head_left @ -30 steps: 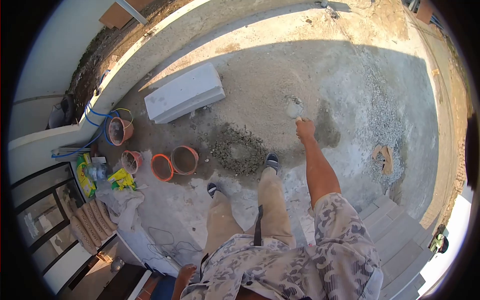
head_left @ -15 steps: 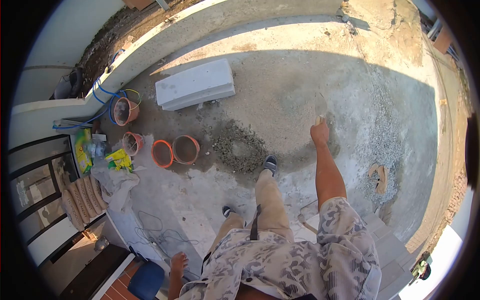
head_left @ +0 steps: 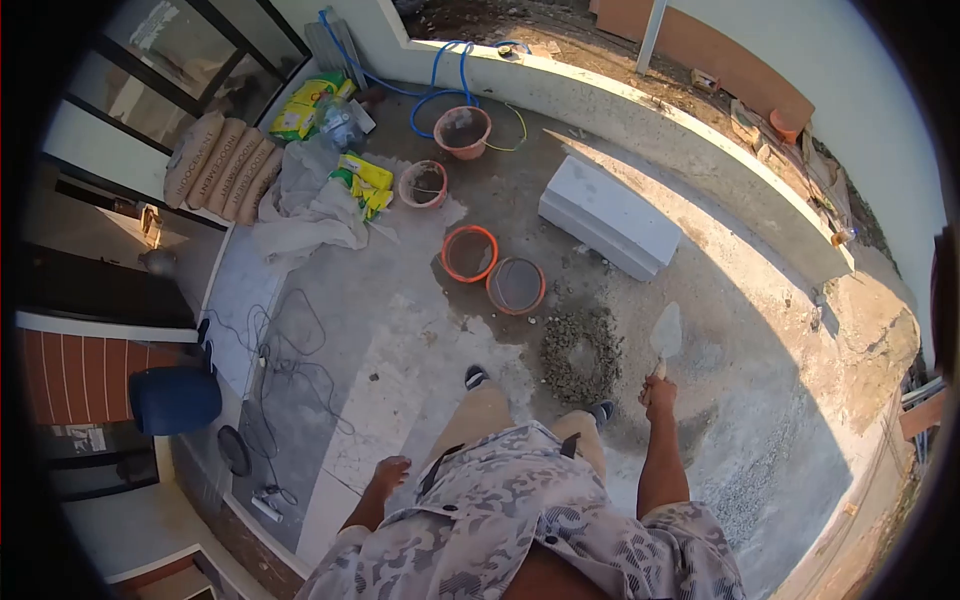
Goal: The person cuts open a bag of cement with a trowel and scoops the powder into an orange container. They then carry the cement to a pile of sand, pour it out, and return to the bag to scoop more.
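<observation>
My right hand [head_left: 658, 396] is closed around the handle of a trowel [head_left: 667, 330], whose pale pointed blade faces away from me. The trowel is above the sandy ground, right of a ring-shaped heap of dark wet mortar mix [head_left: 608, 345]. My left hand [head_left: 392, 471] hangs beside my hip over the concrete floor, fingers loosely bent, with nothing visible in it. Left of the heap, an orange-rimmed bucket [head_left: 521, 308] and another orange bucket [head_left: 470, 278] stand side by side, touching or nearly so.
Long white blocks [head_left: 610, 215] lie beyond the heap. Two more buckets, one a reddish bucket [head_left: 462, 150], stand near a blue hose [head_left: 425, 118] and low wall. Cement bags [head_left: 222, 165] lean at the left. A loose cable [head_left: 290, 375] and blue chair [head_left: 175, 403] are nearby.
My view has swung left, so the buckets, bags and blocks sit farther right in the picture. The trowel stays in my right hand, and my left hand shows more fully.
</observation>
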